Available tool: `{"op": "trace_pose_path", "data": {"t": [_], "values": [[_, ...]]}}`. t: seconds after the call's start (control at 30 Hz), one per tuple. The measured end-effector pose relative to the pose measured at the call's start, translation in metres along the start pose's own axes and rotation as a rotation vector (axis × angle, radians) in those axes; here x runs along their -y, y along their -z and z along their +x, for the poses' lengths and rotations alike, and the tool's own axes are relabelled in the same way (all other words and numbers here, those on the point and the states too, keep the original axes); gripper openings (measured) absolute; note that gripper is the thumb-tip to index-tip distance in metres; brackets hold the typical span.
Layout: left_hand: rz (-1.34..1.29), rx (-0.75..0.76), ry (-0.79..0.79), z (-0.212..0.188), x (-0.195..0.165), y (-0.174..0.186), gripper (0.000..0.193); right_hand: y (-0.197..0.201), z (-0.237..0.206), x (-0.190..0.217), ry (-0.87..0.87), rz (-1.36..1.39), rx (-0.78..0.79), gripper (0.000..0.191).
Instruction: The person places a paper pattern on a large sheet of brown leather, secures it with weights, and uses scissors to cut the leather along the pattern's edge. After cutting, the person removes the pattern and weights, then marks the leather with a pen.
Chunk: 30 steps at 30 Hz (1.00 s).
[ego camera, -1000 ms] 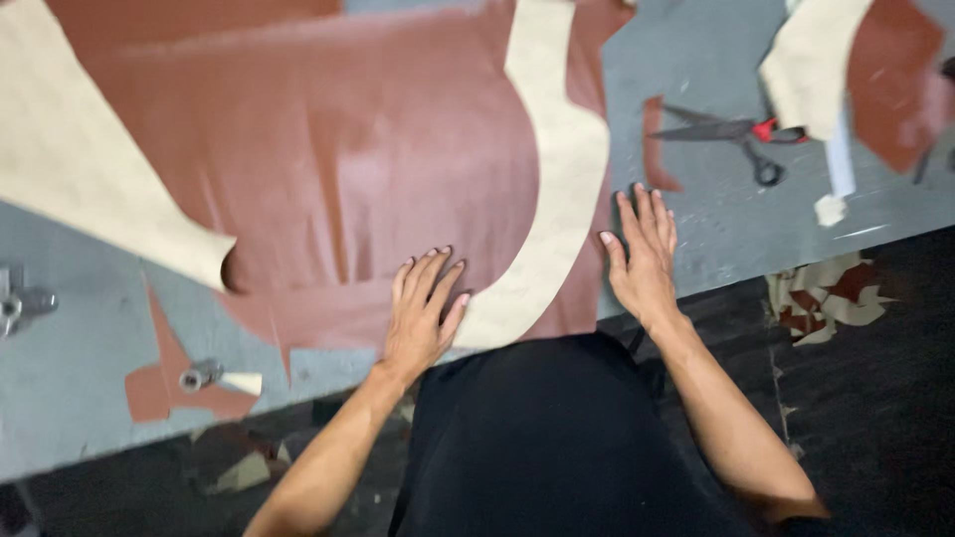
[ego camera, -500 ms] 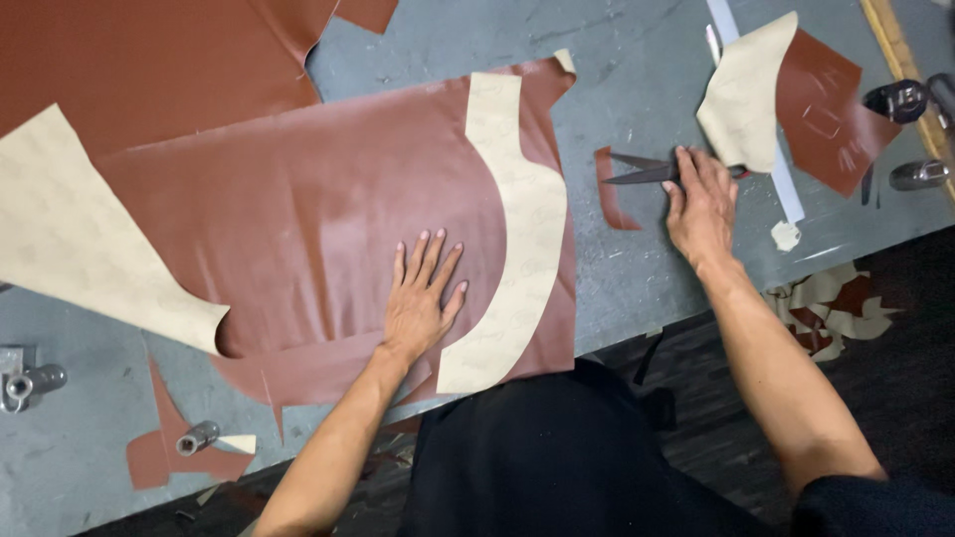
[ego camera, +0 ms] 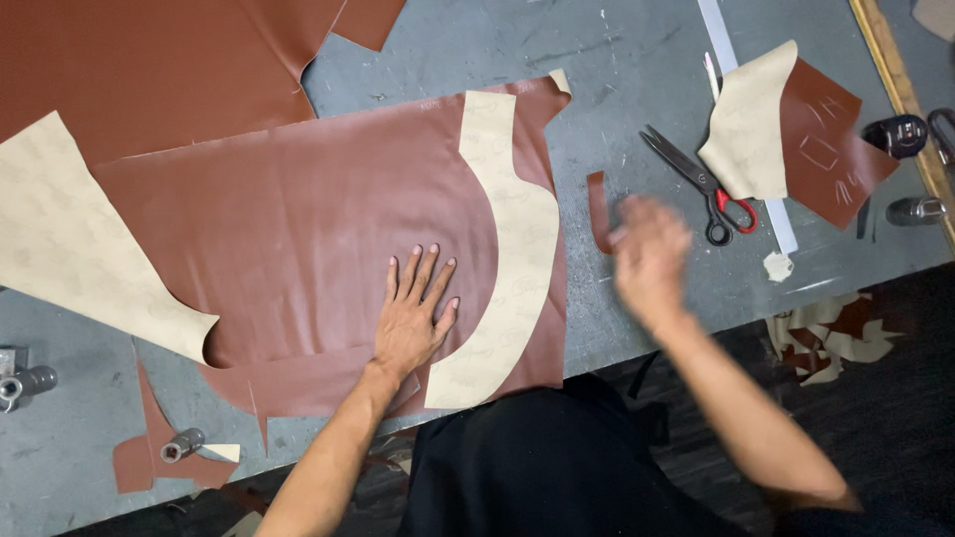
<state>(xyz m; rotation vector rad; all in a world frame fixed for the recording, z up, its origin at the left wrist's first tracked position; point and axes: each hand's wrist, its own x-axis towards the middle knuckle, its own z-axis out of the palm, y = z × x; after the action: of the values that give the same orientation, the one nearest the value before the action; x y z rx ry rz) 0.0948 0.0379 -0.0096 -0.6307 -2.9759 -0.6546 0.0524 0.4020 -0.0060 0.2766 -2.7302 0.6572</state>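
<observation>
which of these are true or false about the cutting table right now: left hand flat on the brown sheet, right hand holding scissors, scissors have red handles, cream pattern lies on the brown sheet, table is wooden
1. The left hand lies flat, fingers spread, on the brown sheet. True.
2. The right hand holds the scissors. False: the scissors lie on the table apart from it, and the hand is blurred above the table with nothing seen in it.
3. The scissors have a red handle. True for one loop; the other is dark.
4. A curved cream pattern piece lies on the brown sheet. True.
5. The table is bare wood. False: it is a scuffed grey surface.
</observation>
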Motion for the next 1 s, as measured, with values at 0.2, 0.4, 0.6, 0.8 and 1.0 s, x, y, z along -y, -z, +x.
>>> {"op": "trace_pose_path", "data": {"t": [0.2, 0.4, 0.6, 0.8, 1.0], "values": [[-0.005, -0.009, -0.005, -0.001, -0.001, 0.003, 0.057, -0.022, -0.035, 0.053, 0.078, 0.091, 0.301, 0.050], [0.003, -0.017, -0.013, -0.003, 0.001, 0.002, 0.057, -0.021, -0.035, 0.052, 0.111, -0.022, 0.313, 0.050], [-0.009, -0.048, -0.015, 0.000, -0.001, -0.004, 0.057, -0.020, -0.037, 0.049, 0.096, -0.087, 0.298, 0.050], [-0.026, -0.073, -0.023, 0.009, -0.012, -0.017, 0.058, -0.012, -0.035, 0.034, 0.032, -0.126, 0.299, 0.049], [-0.031, -0.078, -0.022, 0.015, -0.019, -0.022, 0.057, -0.007, -0.035, 0.026, -0.023, -0.089, 0.314, 0.048]]}}
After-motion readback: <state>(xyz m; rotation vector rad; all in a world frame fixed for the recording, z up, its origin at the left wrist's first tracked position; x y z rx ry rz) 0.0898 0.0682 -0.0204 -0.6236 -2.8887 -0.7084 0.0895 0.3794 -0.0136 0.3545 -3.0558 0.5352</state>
